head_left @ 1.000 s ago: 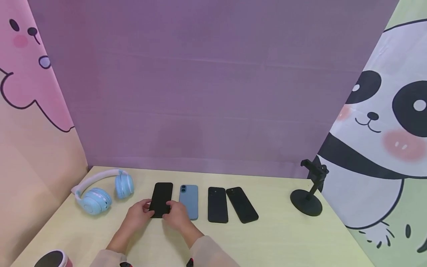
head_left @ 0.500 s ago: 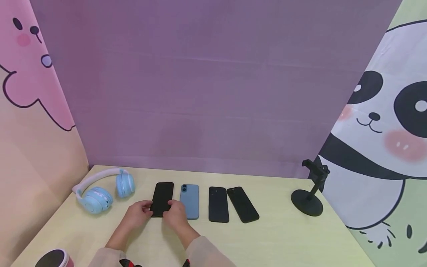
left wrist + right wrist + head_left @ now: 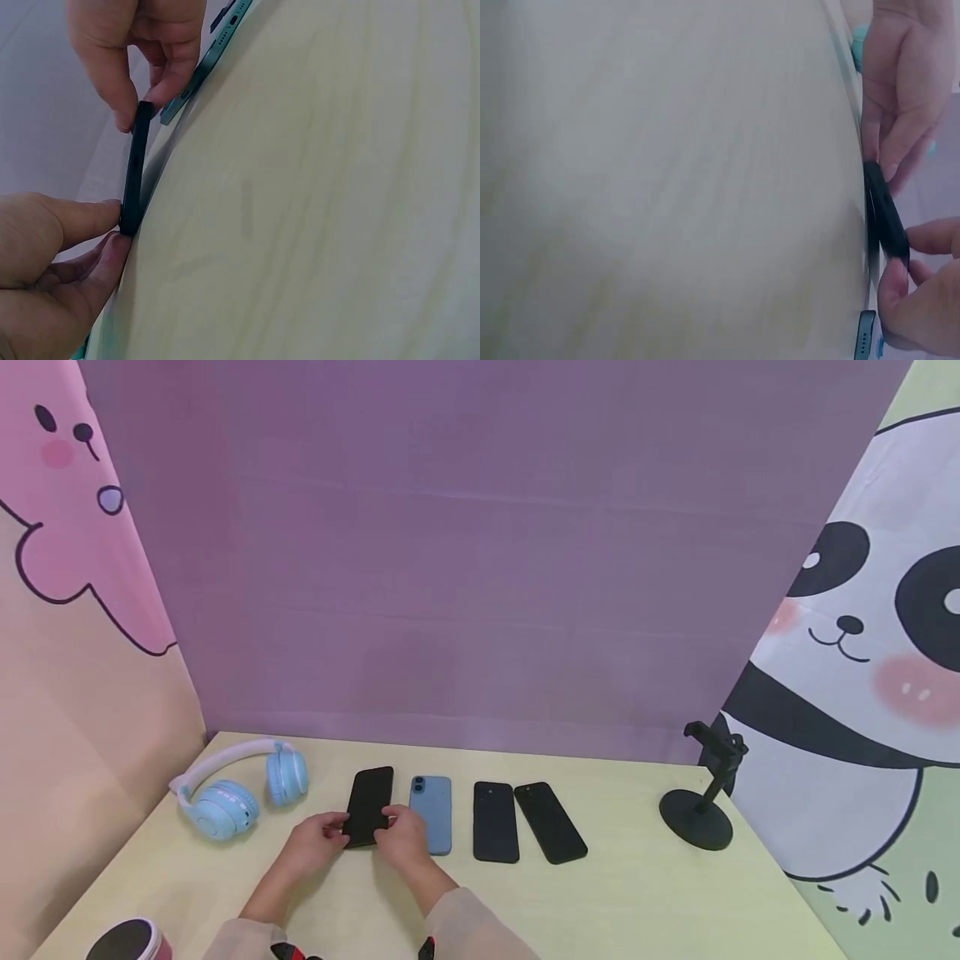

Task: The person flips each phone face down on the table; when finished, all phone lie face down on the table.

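A black smartphone (image 3: pixel 367 806) is at the left of a row of phones, its dark face up in the head view. My left hand (image 3: pixel 313 845) pinches its near left corner between thumb and fingers. On the opposite side my right hand (image 3: pixel 403 839) pinches the near right part. Both wrist views show the held phone (image 3: pixel 136 169) edge-on, its right-hand end tilted up from the tabletop with a dark gap below. Just right of my right hand lies a light blue phone (image 3: pixel 432 810), camera side up, partly overlapped by that hand.
Two more black phones, one straight (image 3: pixel 496 822) and one angled (image 3: pixel 551 822), lie farther right. Light blue headphones (image 3: pixel 225 806) rest at the left. A black stand (image 3: pixel 697 818) is at the right, and a round dark-topped container (image 3: pixel 123 941) sits at the front left.
The black phone has gone from lying flat to slightly tilted, its right side higher. Both hands keep their hold. The head view has shifted slightly.
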Available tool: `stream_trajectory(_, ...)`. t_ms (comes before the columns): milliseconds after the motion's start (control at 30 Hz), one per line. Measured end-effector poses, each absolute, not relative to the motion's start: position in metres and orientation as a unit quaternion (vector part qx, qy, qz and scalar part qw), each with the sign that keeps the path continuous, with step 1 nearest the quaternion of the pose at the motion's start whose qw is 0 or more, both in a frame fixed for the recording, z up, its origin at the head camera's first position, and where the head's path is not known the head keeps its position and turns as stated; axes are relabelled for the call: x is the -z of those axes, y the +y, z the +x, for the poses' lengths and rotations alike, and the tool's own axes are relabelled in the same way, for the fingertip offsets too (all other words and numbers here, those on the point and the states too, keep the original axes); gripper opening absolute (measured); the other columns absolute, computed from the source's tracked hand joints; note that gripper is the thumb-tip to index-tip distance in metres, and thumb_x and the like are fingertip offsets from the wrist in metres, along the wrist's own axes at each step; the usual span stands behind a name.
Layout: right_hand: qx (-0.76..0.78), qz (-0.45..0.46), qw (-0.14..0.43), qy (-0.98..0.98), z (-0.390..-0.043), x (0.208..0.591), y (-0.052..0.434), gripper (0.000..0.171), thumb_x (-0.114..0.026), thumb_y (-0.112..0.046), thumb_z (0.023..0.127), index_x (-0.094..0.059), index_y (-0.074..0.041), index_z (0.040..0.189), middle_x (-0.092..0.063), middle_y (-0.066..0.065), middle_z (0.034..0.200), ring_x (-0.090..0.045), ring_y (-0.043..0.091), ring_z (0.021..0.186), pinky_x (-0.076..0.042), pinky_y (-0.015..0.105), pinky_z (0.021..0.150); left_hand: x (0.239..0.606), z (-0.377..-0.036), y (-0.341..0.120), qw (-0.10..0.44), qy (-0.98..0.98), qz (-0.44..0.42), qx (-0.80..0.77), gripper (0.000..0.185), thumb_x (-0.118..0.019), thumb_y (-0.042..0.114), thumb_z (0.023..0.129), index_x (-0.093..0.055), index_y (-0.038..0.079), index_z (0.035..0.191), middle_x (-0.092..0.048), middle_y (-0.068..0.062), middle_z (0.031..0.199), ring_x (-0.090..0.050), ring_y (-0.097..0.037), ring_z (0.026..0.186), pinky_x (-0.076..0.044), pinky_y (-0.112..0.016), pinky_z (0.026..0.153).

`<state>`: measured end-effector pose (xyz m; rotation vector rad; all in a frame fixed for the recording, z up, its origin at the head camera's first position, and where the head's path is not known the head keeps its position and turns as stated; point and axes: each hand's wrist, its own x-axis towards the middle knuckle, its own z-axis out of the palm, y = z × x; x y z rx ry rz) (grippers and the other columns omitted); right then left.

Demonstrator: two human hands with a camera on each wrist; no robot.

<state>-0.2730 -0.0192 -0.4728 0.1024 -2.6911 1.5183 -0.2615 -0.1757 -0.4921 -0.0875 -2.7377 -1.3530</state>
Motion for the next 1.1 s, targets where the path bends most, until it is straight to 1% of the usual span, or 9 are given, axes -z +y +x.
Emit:
stream_trajectory(300,-0.550,0.035,0.008,-0.834,-0.272,0.466,-0.015,0.030,-0.071,0.000,0.072,-0.065,-0.005,0.101,-0.053,0.003,0.081,-0.050,0.014,0.069,-0.044,0.025,0.057,0.493,-0.263,-0.174,0.045,-0.893,-0.040,0.447,0.033,-0.062,0.001,0.082,-0.058,-0.005,0.114,-0.060,-0.011,0.097,-0.055,-0.022,0.083,-0.045,-0.041,0.076)
stream_trajectory(367,-0.562,0.038,0.003,-0.826,-0.272,0.466,-0.013,0.030,-0.071,0.000,0.072,-0.064,-0.005,0.101,-0.053,0.004,0.081,-0.050,0.014,0.068,-0.045,0.025,0.056,0.494,-0.264,-0.173,0.043,-0.891,-0.047,0.449,0.033,-0.062,0.001,0.082,-0.057,-0.005,0.115,-0.059,-0.013,0.100,-0.055,-0.022,0.083,-0.045,-0.040,0.075)
stream_trajectory(500,-0.601,0.047,-0.010,-0.798,-0.275,0.470,-0.010,0.035,-0.069,-0.002,0.076,-0.059,-0.002,0.109,-0.052,0.006,0.083,-0.053,0.015,0.065,-0.046,0.027,0.057,0.497,-0.269,-0.170,0.046,-0.882,-0.073,0.463,0.038,-0.064,0.004,0.082,-0.056,-0.001,0.118,-0.055,-0.018,0.111,-0.056,-0.021,0.083,-0.045,-0.038,0.074)
stream_trajectory(567,-0.630,0.047,-0.022,-0.775,-0.277,0.473,-0.008,0.039,-0.067,-0.002,0.079,-0.055,0.000,0.115,-0.052,0.007,0.083,-0.055,0.016,0.065,-0.048,0.029,0.060,0.496,-0.270,-0.168,0.048,-0.878,-0.085,0.469,0.039,-0.064,0.007,0.083,-0.056,0.001,0.121,-0.052,-0.020,0.115,-0.057,-0.021,0.084,-0.045,-0.036,0.074)
stream_trajectory(667,-0.674,0.051,-0.043,-0.736,-0.279,0.474,-0.007,0.039,-0.059,0.000,0.084,-0.049,0.006,0.121,-0.052,0.008,0.084,-0.057,0.017,0.067,-0.050,0.031,0.066,0.494,-0.270,-0.164,0.049,-0.879,-0.091,0.466,0.041,-0.063,0.012,0.085,-0.053,0.004,0.125,-0.049,-0.019,0.115,-0.053,-0.021,0.083,-0.043,-0.034,0.071)
stream_trajectory(733,-0.691,0.057,-0.056,-0.718,-0.279,0.473,-0.006,0.036,-0.055,0.002,0.087,-0.048,0.009,0.121,-0.053,0.009,0.084,-0.058,0.018,0.067,-0.050,0.032,0.068,0.492,-0.270,-0.162,0.048,-0.881,-0.089,0.461,0.042,-0.061,0.014,0.086,-0.052,0.005,0.127,-0.046,-0.019,0.115,-0.050,-0.020,0.081,-0.042,-0.033,0.070)
stream_trajectory(833,-0.700,0.070,-0.072,-0.707,-0.279,0.472,-0.004,0.033,-0.049,0.004,0.089,-0.048,0.011,0.121,-0.055,0.010,0.083,-0.058,0.017,0.068,-0.050,0.030,0.067,0.490,-0.270,-0.160,0.042,-0.882,-0.088,0.462,0.043,-0.059,0.015,0.088,-0.050,0.007,0.129,-0.045,-0.019,0.115,-0.047,-0.020,0.080,-0.040,-0.033,0.070)
stream_trajectory(933,-0.705,0.089,-0.085,-0.698,-0.280,0.470,-0.002,0.034,-0.047,0.008,0.087,-0.047,0.012,0.122,-0.058,0.012,0.084,-0.058,0.017,0.069,-0.050,0.029,0.068,0.488,-0.271,-0.159,0.035,-0.880,-0.090,0.465,0.043,-0.058,0.015,0.089,-0.049,0.010,0.130,-0.046,-0.017,0.111,-0.046,-0.021,0.082,-0.039,-0.034,0.071)
stream_trajectory(1100,-0.711,0.119,-0.101,-0.685,-0.281,0.468,0.002,0.041,-0.050,0.015,0.083,-0.046,0.011,0.124,-0.057,0.016,0.089,-0.059,0.018,0.073,-0.049,0.034,0.074,0.487,-0.272,-0.159,0.026,-0.870,-0.111,0.480,0.042,-0.055,0.014,0.090,-0.048,0.010,0.132,-0.046,-0.017,0.108,-0.045,-0.025,0.092,-0.038,-0.035,0.074)
